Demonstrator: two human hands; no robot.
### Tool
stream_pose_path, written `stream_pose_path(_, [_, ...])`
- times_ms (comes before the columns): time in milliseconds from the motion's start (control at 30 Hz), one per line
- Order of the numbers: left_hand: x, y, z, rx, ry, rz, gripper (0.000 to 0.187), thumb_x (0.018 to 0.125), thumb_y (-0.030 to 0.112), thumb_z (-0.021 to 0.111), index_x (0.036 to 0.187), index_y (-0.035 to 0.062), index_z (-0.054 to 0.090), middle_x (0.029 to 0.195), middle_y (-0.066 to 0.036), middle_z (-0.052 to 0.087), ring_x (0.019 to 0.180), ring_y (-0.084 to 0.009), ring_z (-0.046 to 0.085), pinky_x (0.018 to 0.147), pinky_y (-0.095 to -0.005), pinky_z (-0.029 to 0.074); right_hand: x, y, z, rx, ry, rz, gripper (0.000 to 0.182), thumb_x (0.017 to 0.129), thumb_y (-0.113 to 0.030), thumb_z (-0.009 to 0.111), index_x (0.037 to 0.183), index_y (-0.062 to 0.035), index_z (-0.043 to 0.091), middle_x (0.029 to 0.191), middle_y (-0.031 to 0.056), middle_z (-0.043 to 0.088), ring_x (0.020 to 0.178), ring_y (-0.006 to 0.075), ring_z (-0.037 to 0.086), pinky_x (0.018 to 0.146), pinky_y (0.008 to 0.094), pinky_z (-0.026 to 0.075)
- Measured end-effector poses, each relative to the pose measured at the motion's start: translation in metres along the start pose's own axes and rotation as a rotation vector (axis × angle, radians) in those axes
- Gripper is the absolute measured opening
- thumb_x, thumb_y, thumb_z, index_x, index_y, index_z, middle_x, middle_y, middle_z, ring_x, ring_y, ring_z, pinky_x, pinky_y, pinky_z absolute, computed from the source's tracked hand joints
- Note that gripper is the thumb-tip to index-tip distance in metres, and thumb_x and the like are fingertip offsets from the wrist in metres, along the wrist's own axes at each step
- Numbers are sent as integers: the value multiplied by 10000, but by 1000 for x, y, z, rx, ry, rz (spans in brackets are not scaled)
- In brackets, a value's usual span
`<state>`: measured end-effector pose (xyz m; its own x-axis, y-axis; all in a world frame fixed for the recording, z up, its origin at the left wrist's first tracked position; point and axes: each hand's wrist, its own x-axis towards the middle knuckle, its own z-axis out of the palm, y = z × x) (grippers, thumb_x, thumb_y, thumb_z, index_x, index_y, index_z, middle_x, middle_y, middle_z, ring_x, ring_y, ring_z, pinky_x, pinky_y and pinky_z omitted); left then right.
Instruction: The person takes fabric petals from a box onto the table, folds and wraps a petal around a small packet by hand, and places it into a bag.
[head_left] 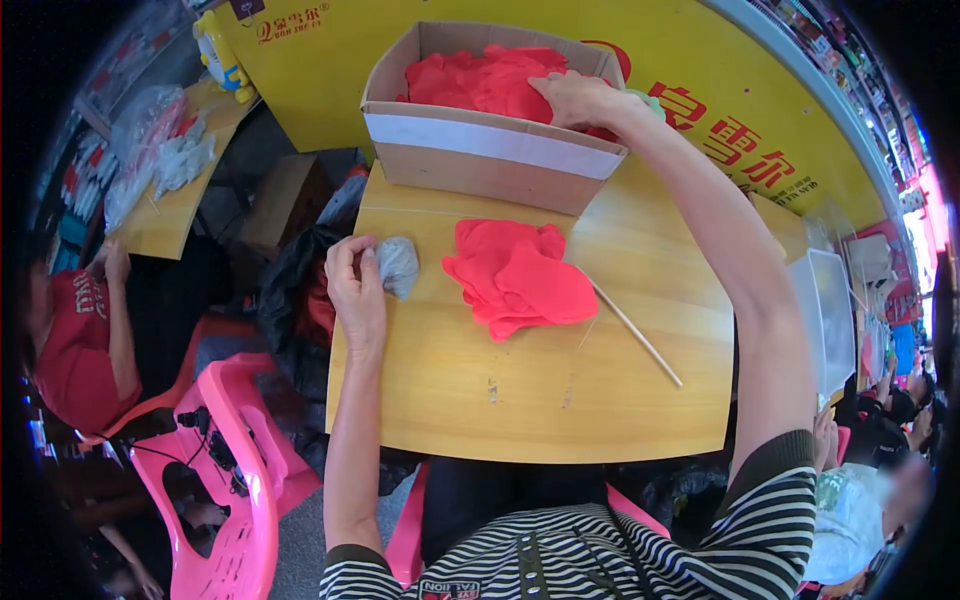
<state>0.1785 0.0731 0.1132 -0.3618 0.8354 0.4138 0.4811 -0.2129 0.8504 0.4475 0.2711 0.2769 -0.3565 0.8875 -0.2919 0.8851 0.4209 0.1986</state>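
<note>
A cardboard box (490,158) filled with red cloth-like pieces (480,82) stands at the back of the wooden table (500,410). My right hand (575,98) reaches into its right part, fingers on the red pieces; whether it grips one is hidden. At the table's left edge my left hand (355,290) has its fingers curled beside a small greyish-white bundle (397,266), and what they hold, if anything, is unclear. A stack of red pieces (520,280) lies mid-table, with a thin white stick (640,340) at its right side.
Behind the box rises a yellow panel (310,75). A white plastic bin (828,310) is beyond my right arm. Pink chairs (262,490), black bags and a seated person in red (80,340) are to the left. More people are at the far right.
</note>
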Motion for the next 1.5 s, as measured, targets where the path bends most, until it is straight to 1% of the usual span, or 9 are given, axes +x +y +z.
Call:
stream_pose_path(67, [1,0,-2,7,-9,8,99,906,12,545,981,7,610,1035,-102,587,1020,-260,552,909,-340,427,14,2,8,13,-45,-6,946,772,-459,715,1501,-63,260,1476,202,376,1335,405,387,1051,483,421])
stream_pose_path(300, [1,0,-1,7,-4,5,92,905,9,547,973,4,609,1022,-101,588,1009,-258,556,905,-336,426,37,0,35,-101,78,-44,466,918,-89,490,1368,7,413,1289,231,524,1223,376,498,963,448,482])
stream_pose_path(400, [0,1,-1,2,-7,1,89,905,10,548,971,3,608,1021,-102,589,1007,-258,556,905,-338,427,44,12,39,-55,191,-142,407,883,-326,618,1109,10,652,1086,206,662,1037,354,629,906,437,505])
stream_pose_path(733, [1,-1,-1,9,4,3,87,908,15,551,970,4,610,1018,-100,593,1015,-258,552,903,-341,427,26,39,13,277,318,-60,520,900,-440,635,907,78,593,934,265,630,904,400,613,813,452,464])
stream_pose_path(1033, [1,0,-3,25,-5,14,94,909,36,546,974,0,604,1017,-107,590,1017,-268,549,903,-354,426,-93,9,-36,622,881,110,385,932,-322,621,1072,36,631,801,218,636,694,342,628,675,383,502])
stream_pose_path(1133, [1,-2,-2,30,-11,17,104,906,39,548,991,-3,591,1009,-114,586,1017,-276,549,900,-358,427,-146,-13,-20,460,1132,-99,276,909,-190,625,1118,-11,647,881,170,668,757,301,639,707,346,514])
stream_pose_path(1233, [0,-4,0,-5,13,-18,152,914,49,552,1049,-2,599,1014,-111,589,981,-238,572,869,-341,449,-176,-49,12,415,1192,-412,282,851,-220,630,1027,-1,648,950,152,683,883,303,649,756,381,524])
stream_pose_path(1400, [1,0,1,3,36,-3,171,915,52,563,1069,-6,609,1025,-112,591,933,-213,596,844,-330,473,-161,-92,114,84,960,-168,451,746,-91,627,1196,-60,619,1127,78,663,1027,218,611,856,338,487])
stream_pose_path(1500, [3,-8,4,43,52,43,171,913,49,562,1068,-6,610,1031,-111,592,907,-212,604,834,-331,482,-153,-110,149,-52,824,-75,397,775,-150,608,1143,-1,615,1026,69,616,1005,210,558,800,369,451])
